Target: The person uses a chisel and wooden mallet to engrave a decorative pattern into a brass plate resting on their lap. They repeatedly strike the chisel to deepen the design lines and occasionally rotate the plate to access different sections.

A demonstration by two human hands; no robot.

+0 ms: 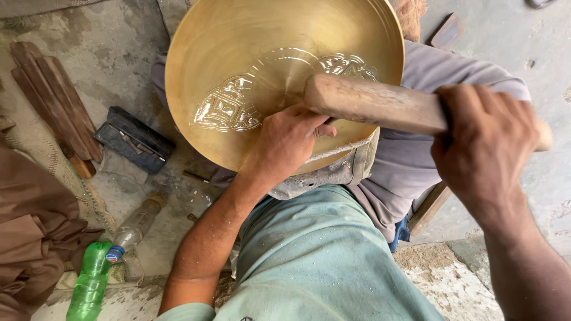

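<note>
A seated person works a round brass plate propped on the lap, its face bearing an embossed ornamental band. The left hand is curled closed against the plate's lower face, fingers bunched as if pinching a small tool that cannot be made out. The right hand is clenched around a wooden mallet whose head lies over the plate. On the concrete floor to the left lie wooden sticks, a dark metal block and a green plastic bottle.
</note>
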